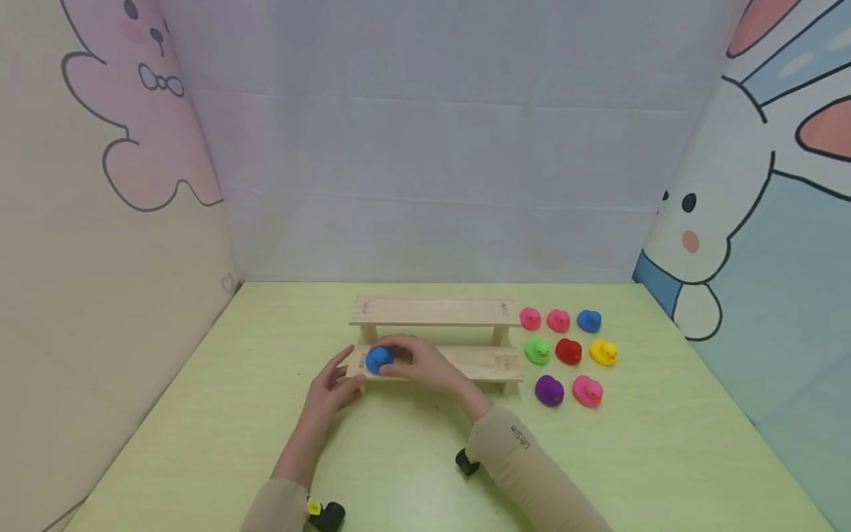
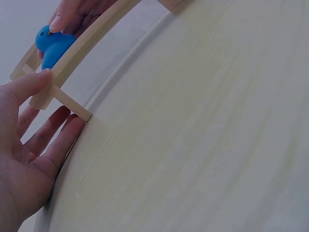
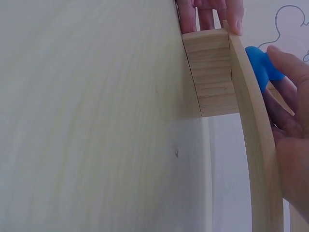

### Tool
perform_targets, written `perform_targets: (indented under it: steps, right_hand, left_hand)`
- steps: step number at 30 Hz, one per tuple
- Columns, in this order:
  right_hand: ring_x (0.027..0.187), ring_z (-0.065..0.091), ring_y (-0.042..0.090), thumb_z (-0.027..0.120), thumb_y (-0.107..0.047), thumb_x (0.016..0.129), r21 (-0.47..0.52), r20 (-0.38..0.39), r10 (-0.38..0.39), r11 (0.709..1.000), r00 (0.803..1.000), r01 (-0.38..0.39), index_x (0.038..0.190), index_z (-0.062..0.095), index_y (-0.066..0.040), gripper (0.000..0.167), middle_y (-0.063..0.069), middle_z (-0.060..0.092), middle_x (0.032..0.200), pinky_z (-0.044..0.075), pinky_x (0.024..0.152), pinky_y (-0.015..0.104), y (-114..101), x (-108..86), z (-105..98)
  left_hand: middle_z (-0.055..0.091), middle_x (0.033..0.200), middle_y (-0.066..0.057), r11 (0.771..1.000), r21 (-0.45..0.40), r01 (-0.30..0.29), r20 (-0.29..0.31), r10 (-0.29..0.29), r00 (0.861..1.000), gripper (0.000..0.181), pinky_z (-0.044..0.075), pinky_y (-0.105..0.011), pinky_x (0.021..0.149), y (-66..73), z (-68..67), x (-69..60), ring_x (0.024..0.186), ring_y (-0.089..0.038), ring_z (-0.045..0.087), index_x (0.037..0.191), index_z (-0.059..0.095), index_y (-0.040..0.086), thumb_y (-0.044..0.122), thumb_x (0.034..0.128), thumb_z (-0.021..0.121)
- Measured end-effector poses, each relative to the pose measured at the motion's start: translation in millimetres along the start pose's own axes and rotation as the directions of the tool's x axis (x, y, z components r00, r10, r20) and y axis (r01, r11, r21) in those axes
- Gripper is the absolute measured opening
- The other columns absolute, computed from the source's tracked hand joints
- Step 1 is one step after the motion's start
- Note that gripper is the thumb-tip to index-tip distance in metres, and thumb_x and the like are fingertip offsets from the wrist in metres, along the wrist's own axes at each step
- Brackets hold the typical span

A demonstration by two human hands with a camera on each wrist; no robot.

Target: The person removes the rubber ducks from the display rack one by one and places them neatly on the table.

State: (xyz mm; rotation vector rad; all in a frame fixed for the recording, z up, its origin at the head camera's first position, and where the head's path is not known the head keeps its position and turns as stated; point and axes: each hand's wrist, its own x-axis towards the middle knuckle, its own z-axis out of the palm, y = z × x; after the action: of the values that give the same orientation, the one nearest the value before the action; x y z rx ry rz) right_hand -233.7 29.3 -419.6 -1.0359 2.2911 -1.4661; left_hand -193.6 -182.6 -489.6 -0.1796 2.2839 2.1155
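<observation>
A blue rubber duck point(image 1: 379, 360) is on the left end of the lower step of a two-level wooden stand point(image 1: 479, 362). My right hand point(image 1: 425, 363) pinches that duck between thumb and fingers. In the right wrist view, the thumb of the right hand point(image 3: 294, 96) lies against the blue duck point(image 3: 260, 67). My left hand point(image 1: 329, 391) holds the left end of the lower step. Seen from the left wrist, the thumb of the left hand point(image 2: 24, 159) touches the step's front edge, with the other fingers beside the wooden leg point(image 2: 72, 104).
Right of the stand, several rubber ducks are set out in rows: pink point(image 1: 558, 320), blue point(image 1: 589, 321), green point(image 1: 538, 351), red point(image 1: 568, 352), yellow point(image 1: 603, 352) and purple point(image 1: 549, 390). The raised back step point(image 1: 435, 310) rises behind the lower one. A pale table point(image 1: 213, 436) lies beneath everything.
</observation>
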Motion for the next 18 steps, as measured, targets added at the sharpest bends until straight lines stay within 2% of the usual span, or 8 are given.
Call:
perform_targets:
  steps: [8,13,18]
  right_hand:
    - [0.126,0.058,0.028,0.067,-0.014,0.094,0.005,-0.032,0.002,1.0,0.999,-0.002,0.135,0.058,-0.01,0.042,0.011,0.062,0.134,0.047,0.109,0.046,30.0,8.5,4.5]
    - [0.125,0.06,0.021,0.068,-0.019,0.094,0.017,-0.031,0.0,1.0,1.0,0.001,0.135,0.059,-0.016,0.042,0.004,0.062,0.134,0.049,0.108,0.038,31.9,6.2,1.7]
    - [0.126,0.059,0.021,0.067,-0.018,0.094,0.026,-0.024,-0.032,0.999,0.999,0.032,0.137,0.057,-0.013,0.044,0.004,0.061,0.137,0.049,0.107,0.035,29.9,-0.4,-3.7]
  left_hand:
    - [0.057,0.134,-0.018,1.0,0.002,0.001,0.001,-0.001,1.0,0.065,0.058,-0.023,0.083,0.8,0.1,1.4,0.102,-0.01,0.066,0.15,0.041,0.029,0.021,0.0924,0.07]
    - [0.057,0.136,-0.018,1.0,-0.004,0.007,0.005,-0.007,1.0,0.065,0.058,-0.023,0.084,1.2,-0.5,2.0,0.099,-0.006,0.065,0.15,0.041,0.03,0.02,0.0926,0.07]
    - [0.056,0.137,-0.017,1.0,-0.002,0.021,0.0,-0.021,1.0,0.067,0.059,-0.025,0.086,1.0,-1.0,1.4,0.104,-0.011,0.066,0.151,0.04,0.031,0.022,0.0923,0.071]
